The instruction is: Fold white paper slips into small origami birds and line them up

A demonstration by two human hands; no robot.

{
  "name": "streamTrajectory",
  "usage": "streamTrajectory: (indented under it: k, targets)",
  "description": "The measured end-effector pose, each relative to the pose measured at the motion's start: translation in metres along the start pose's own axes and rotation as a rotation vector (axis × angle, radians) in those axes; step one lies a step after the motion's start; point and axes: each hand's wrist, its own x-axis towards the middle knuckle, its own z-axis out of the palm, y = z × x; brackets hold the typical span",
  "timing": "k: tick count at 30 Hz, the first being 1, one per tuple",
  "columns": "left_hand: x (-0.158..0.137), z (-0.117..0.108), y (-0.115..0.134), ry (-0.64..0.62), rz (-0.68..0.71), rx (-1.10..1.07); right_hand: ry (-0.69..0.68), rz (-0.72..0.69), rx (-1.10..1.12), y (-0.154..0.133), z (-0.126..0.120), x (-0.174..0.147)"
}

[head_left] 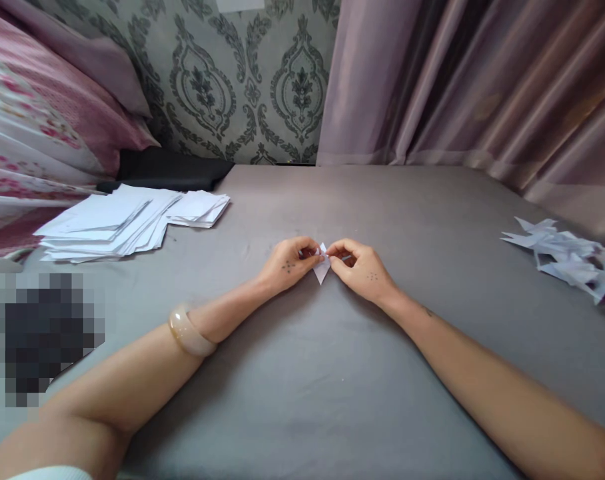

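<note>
A small piece of folded white paper, diamond-shaped with a point toward me, is held between my two hands over the grey cloth surface. My left hand pinches its left side between thumb and fingers. On the opposite side, the fingertips of my right hand grip its upper right edge. The fingers partly cover the upper folds, so their exact shape is hidden. A pale bangle circles my left forearm.
Stacks of white paper sheets lie at the left, with a smaller stack beside them. Several folded paper pieces are heaped at the far right. Black cloth, a patterned wall and mauve curtains border the back.
</note>
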Motion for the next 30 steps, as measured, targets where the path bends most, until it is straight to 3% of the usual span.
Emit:
streamTrajectory:
  k: [22, 30]
  targets:
    - [0.000, 0.001, -0.002, 0.019, 0.012, 0.017, -0.044, 0.061, -0.053, 0.001, 0.000, 0.003]
    - [0.000, 0.001, 0.001, 0.042, 0.022, 0.048, -0.045, 0.111, -0.008, -0.012, 0.001, 0.010]
